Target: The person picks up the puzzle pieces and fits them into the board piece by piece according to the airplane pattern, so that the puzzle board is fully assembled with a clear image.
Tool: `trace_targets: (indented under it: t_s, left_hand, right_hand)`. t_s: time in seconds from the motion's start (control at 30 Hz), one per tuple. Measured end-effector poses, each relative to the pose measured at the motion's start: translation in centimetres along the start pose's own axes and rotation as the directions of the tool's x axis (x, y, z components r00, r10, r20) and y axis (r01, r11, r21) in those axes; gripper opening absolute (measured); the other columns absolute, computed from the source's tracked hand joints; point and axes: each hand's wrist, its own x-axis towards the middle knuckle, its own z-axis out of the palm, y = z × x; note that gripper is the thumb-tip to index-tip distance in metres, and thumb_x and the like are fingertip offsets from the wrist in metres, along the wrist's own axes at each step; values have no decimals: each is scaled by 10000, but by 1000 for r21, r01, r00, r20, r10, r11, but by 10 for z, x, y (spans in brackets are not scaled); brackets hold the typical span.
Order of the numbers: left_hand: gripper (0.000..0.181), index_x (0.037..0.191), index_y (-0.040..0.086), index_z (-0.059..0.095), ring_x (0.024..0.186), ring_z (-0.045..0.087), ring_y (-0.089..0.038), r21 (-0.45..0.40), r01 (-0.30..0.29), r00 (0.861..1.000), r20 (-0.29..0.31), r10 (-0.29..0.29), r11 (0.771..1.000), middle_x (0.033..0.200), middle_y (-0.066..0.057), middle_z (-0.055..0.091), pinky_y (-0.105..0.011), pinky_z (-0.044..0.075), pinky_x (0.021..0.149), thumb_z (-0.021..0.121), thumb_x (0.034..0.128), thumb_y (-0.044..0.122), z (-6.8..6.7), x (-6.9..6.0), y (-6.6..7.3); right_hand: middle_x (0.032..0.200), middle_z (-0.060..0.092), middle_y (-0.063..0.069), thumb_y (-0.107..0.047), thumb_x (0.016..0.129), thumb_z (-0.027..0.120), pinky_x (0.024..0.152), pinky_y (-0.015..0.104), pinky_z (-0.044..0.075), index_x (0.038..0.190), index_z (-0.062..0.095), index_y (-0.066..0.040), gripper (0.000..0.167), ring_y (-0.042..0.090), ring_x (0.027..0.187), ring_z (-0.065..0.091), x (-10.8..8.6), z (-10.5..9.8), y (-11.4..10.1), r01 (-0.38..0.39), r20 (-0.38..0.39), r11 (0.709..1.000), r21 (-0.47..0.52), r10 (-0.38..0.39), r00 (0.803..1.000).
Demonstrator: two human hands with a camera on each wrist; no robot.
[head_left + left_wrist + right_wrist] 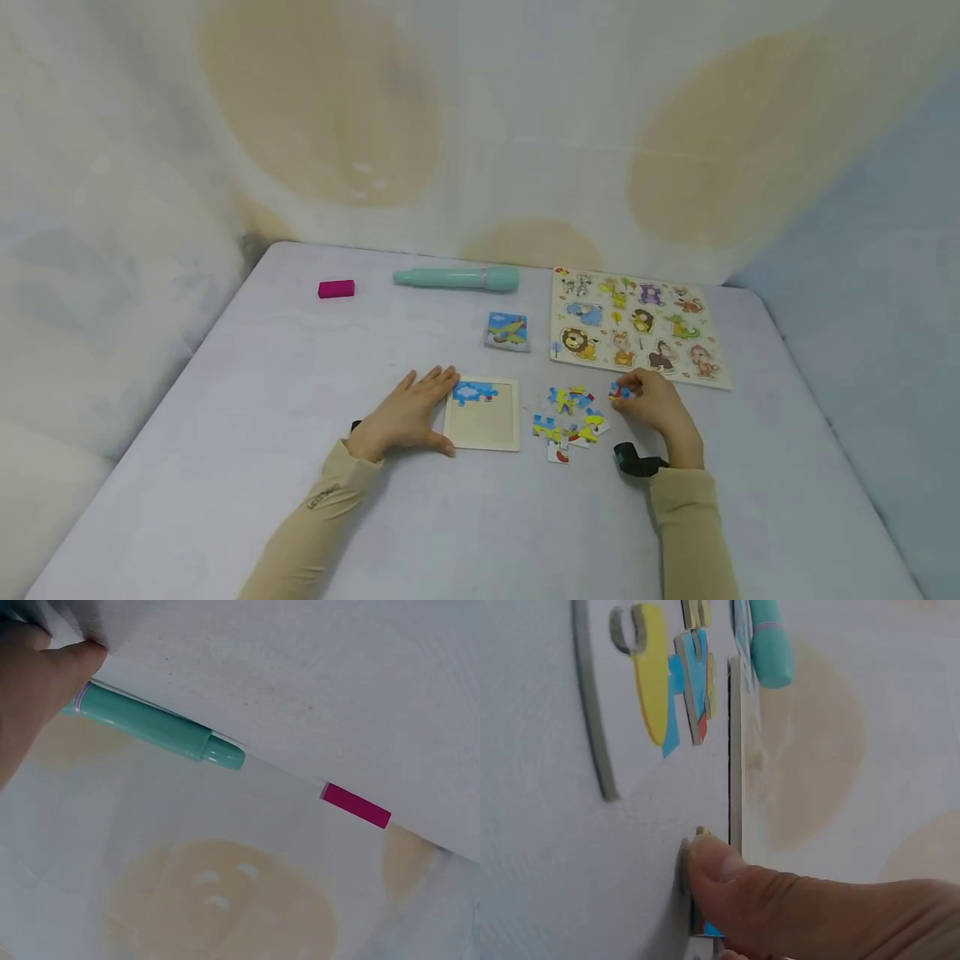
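Observation:
My left hand (411, 414) lies with its fingers spread, touching the left edge of a square wooden puzzle tray (483, 448). Several joined blue puzzle pieces (474, 392) fill the tray's upper left part. To the right of the tray is a loose heap of puzzle pieces (567, 423) in yellow, blue, red and white. At the right of that heap my right hand (660, 406) pinches one puzzle piece (617, 390) with blue and red on it. In the right wrist view the thumb (731, 881) covers most of that piece.
A large animal puzzle board (637, 329) lies behind the right hand. Beyond the tray sits a small picture puzzle (507, 330) with a yellow plane. Farther back are a teal tube-shaped thing (457, 278) and a magenta block (337, 289). Patterned cloth hangs behind the table.

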Motion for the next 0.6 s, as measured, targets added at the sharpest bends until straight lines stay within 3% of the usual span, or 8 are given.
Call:
trace_targets:
  t_s: [0.13,0.3,0.43,0.6]
  left_hand:
    - [1164,1534,90,268,1511,169,-264,1,-8,1000,0,8,1000,1616,-60,227,-550,85,1222,849,631,539,0,0,0]
    - [1160,1534,93,270,1511,169,-263,7,-5,1000,-3,5,1000,1617,-57,226,-547,83,1223,850,632,536,1,0,-1]
    - [1160,1535,96,267,1513,163,-257,3,1,1000,-1,-1,1000,1618,-52,221,-541,79,1225,853,632,529,1,0,-1]
    - [1163,1537,98,260,1514,157,-253,4,5,1000,3,-5,1000,1620,-49,214,-539,81,1226,853,633,527,0,0,0]
  right_hand:
    - [1051,605,234,-128,828,727,748,417,474,1125,571,31,372,332,934,561,1,0,-4,28,-11,999,-18,-28,1000]
    - [932,646,168,-122,880,664,664,322,451,1017,616,-2,188,276,836,592,4,5,-13,65,-32,997,-29,-66,997]
    - [882,652,139,-113,906,626,613,276,412,972,641,-23,113,221,754,562,6,10,-22,77,-3,995,-58,-78,997]
    - [913,647,154,-105,931,601,620,290,429,984,626,-11,110,225,774,568,4,8,-30,87,33,994,-60,-85,996]
